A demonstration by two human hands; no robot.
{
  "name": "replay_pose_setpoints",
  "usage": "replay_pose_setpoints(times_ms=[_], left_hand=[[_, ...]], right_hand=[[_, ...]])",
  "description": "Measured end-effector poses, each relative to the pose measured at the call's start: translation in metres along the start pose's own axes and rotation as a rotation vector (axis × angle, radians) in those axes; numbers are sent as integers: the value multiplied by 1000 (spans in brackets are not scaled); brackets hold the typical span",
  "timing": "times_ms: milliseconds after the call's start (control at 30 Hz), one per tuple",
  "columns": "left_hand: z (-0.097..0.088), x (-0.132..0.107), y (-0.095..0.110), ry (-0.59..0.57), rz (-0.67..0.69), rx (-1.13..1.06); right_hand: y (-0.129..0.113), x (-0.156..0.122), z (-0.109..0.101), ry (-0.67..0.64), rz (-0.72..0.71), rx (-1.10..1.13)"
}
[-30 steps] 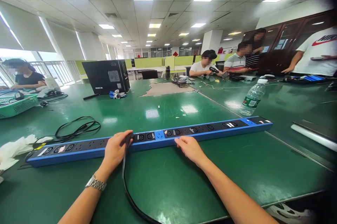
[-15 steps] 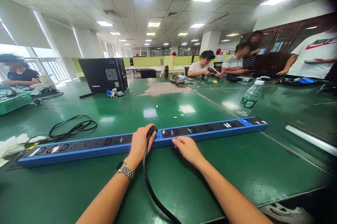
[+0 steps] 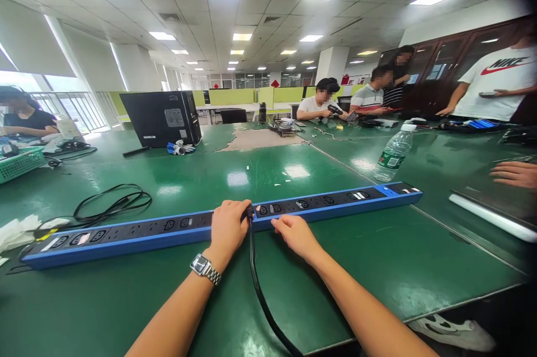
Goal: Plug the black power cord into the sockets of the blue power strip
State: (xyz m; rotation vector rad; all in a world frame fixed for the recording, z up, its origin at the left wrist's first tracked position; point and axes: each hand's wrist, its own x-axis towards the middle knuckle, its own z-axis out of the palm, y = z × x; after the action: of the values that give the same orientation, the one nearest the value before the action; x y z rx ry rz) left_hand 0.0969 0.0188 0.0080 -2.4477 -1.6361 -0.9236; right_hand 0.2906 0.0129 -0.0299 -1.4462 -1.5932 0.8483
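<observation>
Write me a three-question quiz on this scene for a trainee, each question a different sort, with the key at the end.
1. Fill in the blank: the long power strip has a black socket face and ____ sides.
2. Multiple choice: which of the hands holds the black plug? A) the right B) the left C) neither
3. True or false: the clear bottle is behind the power strip, nearer its right end than its left.

Key:
1. Blue.
2. B; the left hand grips it, and a thick cable runs down from it.
3. True.
</observation>
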Motion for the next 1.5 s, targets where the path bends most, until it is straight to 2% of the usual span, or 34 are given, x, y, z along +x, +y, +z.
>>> replay_pose_setpoints(times_ms=[300, 500, 633, 767, 833, 967, 1100, 1233, 1300, 1400, 1500], left_hand=[[-1, -3, 4, 22, -18, 31], [6, -3, -5, 25, -77, -120], [12, -5, -8, 98, -72, -205], [1, 6, -2, 315, -226, -515], [-12, 15, 3, 402, -277, -625], [-28, 17, 10, 395, -146, -517], [-19, -1, 16, 298, -35, -326], [-5, -14, 24, 238, 47, -258], [-3, -16, 27, 214, 85, -253], [-3, -18, 25, 220, 94, -241], [-2, -21, 18, 257, 54, -228]], right_hand=[[-4, -4, 4, -5, 0, 50], [-6, -5, 6, -6, -52, -47], [-4, -4, 7, -4, -56, -105], [-2, -4, 7, -5, -60, -86], [-4, -5, 6, -13, -51, -23], [-17, -10, 3, -115, 64, 315], [-37, -18, 0, -292, 134, 650], [-51, -21, -10, -418, 305, 741], [-52, -18, -19, -368, 414, 769], [-48, -6, -39, -164, 526, 773], [-38, 6, -56, 1, 541, 679]])
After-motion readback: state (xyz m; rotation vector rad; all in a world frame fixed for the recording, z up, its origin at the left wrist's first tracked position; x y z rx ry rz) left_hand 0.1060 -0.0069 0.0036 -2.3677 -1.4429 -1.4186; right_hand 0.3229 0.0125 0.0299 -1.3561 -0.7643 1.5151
